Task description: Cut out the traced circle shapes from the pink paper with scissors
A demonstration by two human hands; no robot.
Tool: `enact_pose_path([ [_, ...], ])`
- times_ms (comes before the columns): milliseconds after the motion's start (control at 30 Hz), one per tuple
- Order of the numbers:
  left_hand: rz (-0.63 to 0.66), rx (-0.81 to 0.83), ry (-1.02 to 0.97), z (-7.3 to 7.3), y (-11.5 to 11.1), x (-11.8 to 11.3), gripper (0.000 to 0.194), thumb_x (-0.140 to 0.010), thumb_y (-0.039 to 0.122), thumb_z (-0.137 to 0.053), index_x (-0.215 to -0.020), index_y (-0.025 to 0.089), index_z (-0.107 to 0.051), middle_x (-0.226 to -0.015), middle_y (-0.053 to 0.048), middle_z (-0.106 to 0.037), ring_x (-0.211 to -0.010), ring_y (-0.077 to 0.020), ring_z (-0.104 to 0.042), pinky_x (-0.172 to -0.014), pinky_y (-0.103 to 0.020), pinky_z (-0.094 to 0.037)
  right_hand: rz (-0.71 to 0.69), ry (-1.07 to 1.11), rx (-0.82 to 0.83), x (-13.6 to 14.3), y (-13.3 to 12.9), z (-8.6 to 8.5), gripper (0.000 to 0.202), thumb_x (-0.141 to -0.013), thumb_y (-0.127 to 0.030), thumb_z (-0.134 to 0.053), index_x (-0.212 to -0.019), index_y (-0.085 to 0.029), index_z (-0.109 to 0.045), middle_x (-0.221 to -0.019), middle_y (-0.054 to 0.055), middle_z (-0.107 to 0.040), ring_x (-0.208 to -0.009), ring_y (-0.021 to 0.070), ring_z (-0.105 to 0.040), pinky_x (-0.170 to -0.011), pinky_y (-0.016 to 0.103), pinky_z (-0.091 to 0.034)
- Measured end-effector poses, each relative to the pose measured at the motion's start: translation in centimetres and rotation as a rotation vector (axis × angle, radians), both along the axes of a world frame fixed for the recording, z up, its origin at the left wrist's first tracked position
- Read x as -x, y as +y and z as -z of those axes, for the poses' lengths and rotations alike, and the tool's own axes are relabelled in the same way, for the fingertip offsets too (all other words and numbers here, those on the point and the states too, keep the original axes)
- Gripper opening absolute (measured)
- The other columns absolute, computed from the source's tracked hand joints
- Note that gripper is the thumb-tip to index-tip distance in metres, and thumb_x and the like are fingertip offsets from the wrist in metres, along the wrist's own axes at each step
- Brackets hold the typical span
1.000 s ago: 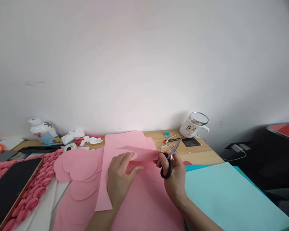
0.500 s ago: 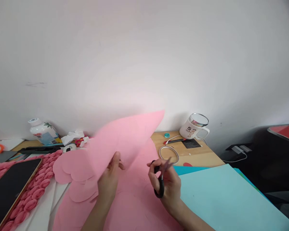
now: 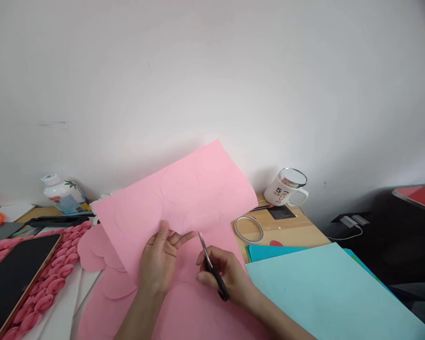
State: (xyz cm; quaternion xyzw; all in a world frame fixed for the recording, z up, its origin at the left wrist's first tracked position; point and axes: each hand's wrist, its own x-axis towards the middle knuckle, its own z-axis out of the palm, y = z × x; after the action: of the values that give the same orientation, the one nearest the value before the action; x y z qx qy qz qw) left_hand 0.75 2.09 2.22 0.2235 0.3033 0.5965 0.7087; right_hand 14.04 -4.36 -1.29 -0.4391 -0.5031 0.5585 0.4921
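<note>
A pink sheet of paper (image 3: 184,189) with faint pencilled circles is raised and tilted against the wall side. My left hand (image 3: 159,257) grips its lower edge between thumb and fingers. In my right hand (image 3: 226,274) is a pair of scissors (image 3: 214,271) with black handles, its blades pointing up toward the paper's lower edge and my left fingertips. The blades look closed. Below both hands lies more pink paper (image 3: 198,311), also marked with a curved line. Cut pink rounds (image 3: 118,283) overlap to the left of my left forearm.
A white mug (image 3: 281,191), a tape roll (image 3: 248,230) and a black card (image 3: 281,212) stand or lie at the right back. Light blue sheets (image 3: 326,288) cover the right. On the left are a phone (image 3: 17,278), a pink braided mat (image 3: 56,283) and a white bottle (image 3: 63,193).
The pink sheet has turned and spread out flatter, its pencilled circles now showing. My right hand has moved left toward it, the scissors turning from sideways to pointing up-left.
</note>
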Motion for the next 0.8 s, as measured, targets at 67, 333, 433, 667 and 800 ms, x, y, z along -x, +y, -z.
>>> enact_pose_path([
  [67, -0.013, 0.037, -0.040, 0.0, 0.1, 0.2, 0.030, -0.080, 0.025, -0.060, -0.053, 0.014, -0.054, -0.044, 0.006, -0.048, -0.051, -0.0107, -0.056, -0.068, -0.042, -0.059, 0.097, -0.022, -0.023, -0.2, 0.3, -0.1, 0.022, -0.066, -0.026, -0.071, -0.077, -0.015, -0.055, -0.061, -0.004, -0.048, -0.054, 0.0088, -0.039, -0.052, 0.022, -0.033],
  [333, 0.064, 0.015, 0.286, 0.2, 0.3, 0.7, 0.034, -0.063, 0.024, -0.074, -0.042, 0.015, -0.050, -0.042, 0.004, -0.049, -0.041, -0.0074, -0.047, -0.040, -0.018, -0.044, 0.272, -0.094, -0.198, -0.4, 0.5, 0.2, 0.014, -0.071, -0.016, -0.064, -0.080, -0.019, -0.053, -0.064, -0.004, -0.051, -0.062, 0.0115, -0.046, -0.064, 0.025, -0.037],
  [433, 0.179, -0.070, 0.642, 1.0, -0.2, 0.3, 0.043, -0.056, 0.020, -0.078, -0.031, 0.014, -0.043, -0.032, 0.007, -0.035, -0.034, -0.0024, -0.033, -0.036, -0.014, -0.034, 0.234, -0.057, -0.236, -0.6, 0.4, 0.0, 0.015, -0.072, -0.019, -0.066, -0.080, -0.019, -0.053, -0.067, -0.003, -0.052, -0.064, 0.0116, -0.046, -0.065, 0.024, -0.038],
  [667, 0.077, -0.110, 0.402, 0.8, -0.4, 0.0, 0.024, -0.064, 0.032, -0.073, -0.074, 0.011, -0.067, -0.067, -0.005, -0.067, -0.056, -0.0166, -0.061, -0.042, -0.024, -0.047, 0.019, 0.041, -0.082, -0.7, 0.2, -0.5, 0.025, -0.068, -0.030, -0.074, -0.076, -0.016, -0.054, -0.064, -0.004, -0.050, -0.055, 0.0091, -0.041, -0.056, 0.022, -0.036],
  [800, -0.037, -0.187, 0.391, 0.4, -0.6, 0.1, 0.019, -0.062, 0.028, -0.075, -0.071, 0.014, -0.065, -0.062, -0.002, -0.067, -0.056, -0.0176, -0.062, -0.045, -0.026, -0.047, -0.039, 0.058, -0.024, -0.7, 0.0, -0.5, 0.032, -0.063, -0.033, -0.077, -0.078, -0.016, -0.055, -0.063, -0.003, -0.052, -0.056, 0.0100, -0.044, -0.057, 0.023, -0.039],
])
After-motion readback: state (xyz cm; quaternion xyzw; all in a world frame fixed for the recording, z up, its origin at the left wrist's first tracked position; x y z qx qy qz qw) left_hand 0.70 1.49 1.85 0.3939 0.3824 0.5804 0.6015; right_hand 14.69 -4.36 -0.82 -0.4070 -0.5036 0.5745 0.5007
